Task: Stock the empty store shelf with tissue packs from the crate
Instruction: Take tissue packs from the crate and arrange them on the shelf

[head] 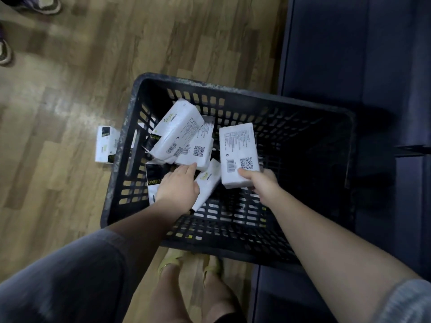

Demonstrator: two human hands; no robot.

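Inside the crate [130, 141], the right hand [258, 180] gripped one tissue pack [239, 152] by its near end, long axis pointing away, while the left hand [178, 186], nearer the heap of packs [179, 134] at the crate's left wall, lay flat with straight fingers touching it.

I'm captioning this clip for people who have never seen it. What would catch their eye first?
A black slatted crate fills the middle of the view, white tissue packs heaped in its left half. The right hand grips one pack, while the left hand reaches toward the heap. One stray pack lies on the wooden floor outside.
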